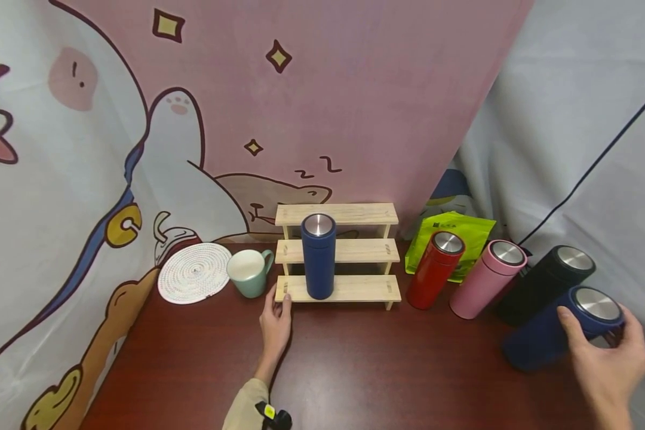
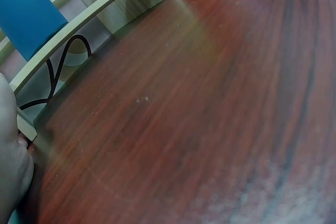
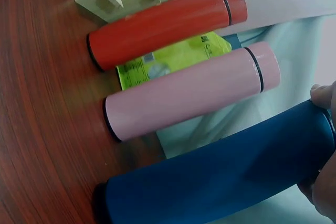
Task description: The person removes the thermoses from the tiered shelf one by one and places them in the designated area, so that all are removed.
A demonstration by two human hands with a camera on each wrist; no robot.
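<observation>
My right hand grips a dark blue thermos around its upper part, just below the steel-topped lid. Whether its base touches the table cannot be told. A second blue thermos stands upright on the lowest board of a three-tier wooden rack. At the rack's front left corner, my left hand holds the end of that board, thumb over the top. The left wrist view catches only part of this hand beside the rack.
Right of the rack stand a red thermos, a pink thermos and a black thermos. A lime-green bag is behind them. To the left are a mint mug and a round white woven mat leaning on the wall.
</observation>
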